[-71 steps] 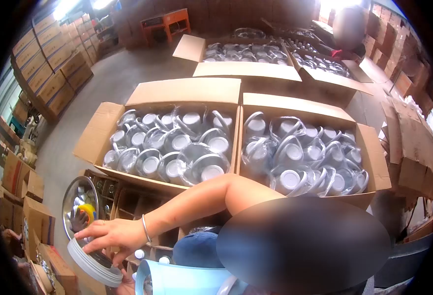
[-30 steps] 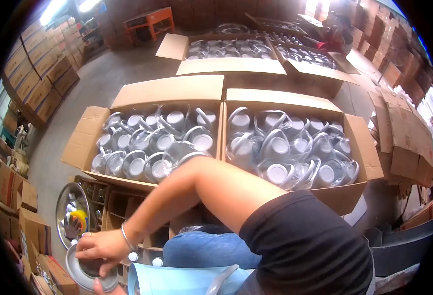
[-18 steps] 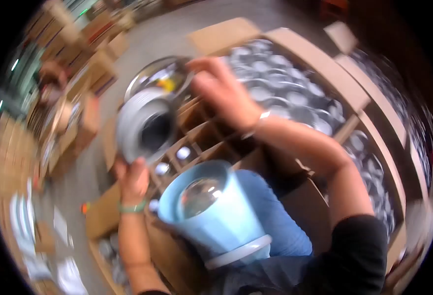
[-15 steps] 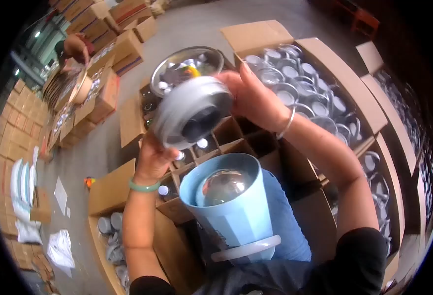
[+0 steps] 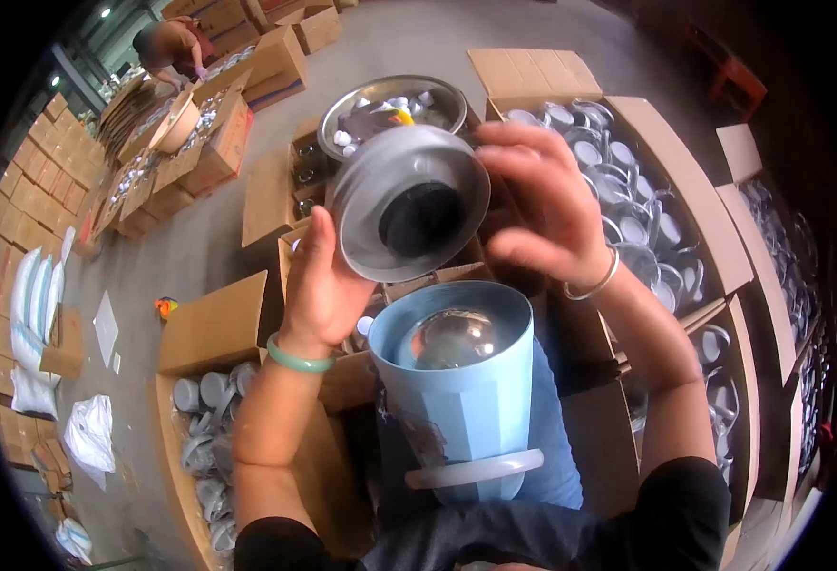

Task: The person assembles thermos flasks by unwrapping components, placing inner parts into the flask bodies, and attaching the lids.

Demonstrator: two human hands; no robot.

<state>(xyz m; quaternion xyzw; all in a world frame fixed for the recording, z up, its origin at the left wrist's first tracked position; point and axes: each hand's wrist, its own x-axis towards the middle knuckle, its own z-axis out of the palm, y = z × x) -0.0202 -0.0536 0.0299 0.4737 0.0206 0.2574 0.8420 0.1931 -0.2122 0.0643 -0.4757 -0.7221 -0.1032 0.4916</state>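
A round grey part (image 5: 366, 181) with a black disc (image 5: 421, 219) at its centre is held up in front of me. My left hand (image 5: 328, 290) grips its lower left rim. Beside the right rim, my right hand (image 5: 542, 205) has its fingers spread, slightly blurred. Below, a light blue faceted container (image 5: 461, 409) rests tilted on my lap, its mouth facing up. Inside it shows a shiny rounded silvery surface (image 5: 457, 340). A pale ring-shaped handle (image 5: 476, 470) crosses the container near its lower end.
Behind the grey part stands a metal bowl (image 5: 457, 100) with small white pieces and something yellow. Cartons of grey-lidded items stand at right (image 5: 680, 209) and lower left (image 5: 176, 457). A divided carton lies under my hands. Another person (image 5: 176, 48) bends over cartons at upper left.
The view has swung left and down onto the lap. The grey part has come up from the far lower left to above the blue container. My right hand's fingers have come away from its rim.
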